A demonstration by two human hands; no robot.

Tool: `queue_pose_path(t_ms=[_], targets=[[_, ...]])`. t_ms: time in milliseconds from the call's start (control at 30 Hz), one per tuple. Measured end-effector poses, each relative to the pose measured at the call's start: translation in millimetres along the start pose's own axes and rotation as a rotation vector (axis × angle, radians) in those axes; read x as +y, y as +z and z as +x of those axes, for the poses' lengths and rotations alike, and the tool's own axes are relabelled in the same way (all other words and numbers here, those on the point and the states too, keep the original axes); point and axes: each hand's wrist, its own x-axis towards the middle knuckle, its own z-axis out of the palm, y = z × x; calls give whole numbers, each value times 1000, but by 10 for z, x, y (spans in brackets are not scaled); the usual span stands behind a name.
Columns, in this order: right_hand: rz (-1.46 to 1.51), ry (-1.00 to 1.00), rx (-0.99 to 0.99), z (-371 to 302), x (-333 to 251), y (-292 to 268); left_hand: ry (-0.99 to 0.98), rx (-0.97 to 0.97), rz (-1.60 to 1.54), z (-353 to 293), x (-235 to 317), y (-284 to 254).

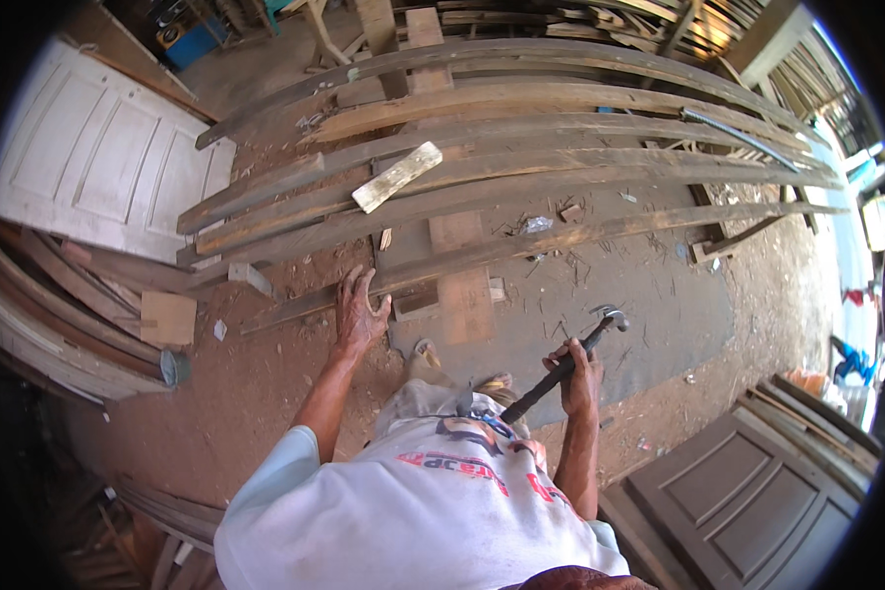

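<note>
In my right hand (582, 379) is a claw hammer (551, 382), gripped partway along its dark handle. Its metal head points up and away to the right, and the handle's end reaches back toward my shirt. My left hand (360, 307) rests at the nearest long wooden beam (521, 248), fingers spread along its left part; whether it presses on the beam I cannot tell. This beam runs from left to far right, lying across a flat board (465, 300). A short wood block (418, 303) lies just right of my left hand.
Several more long beams (560, 123) lie beyond, with a short pale plank (398, 177) across them. A metal bar (742, 140) rests on their right part. A white panelled door (108, 147) stands at left, a brown one (747, 492) at lower right. Loose nails litter the grey sheet (649, 324).
</note>
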Motion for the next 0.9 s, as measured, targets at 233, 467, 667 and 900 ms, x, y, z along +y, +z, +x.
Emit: queue_pose_path(t_ms=[233,467,667,900], targets=[[-169,-60,-11,156,344,232,-66,-75,47,119,-427,-300],[-725,-241,-207,329,-130,1397,18,-491,140,532,-789,-382],[-912,-344,-368,1266,-348,2304,-190,-811,25,679,-744,-492],[-1416,-776,-354,2682,-735,2591,-99,-673,-5,610,-653,-530]])
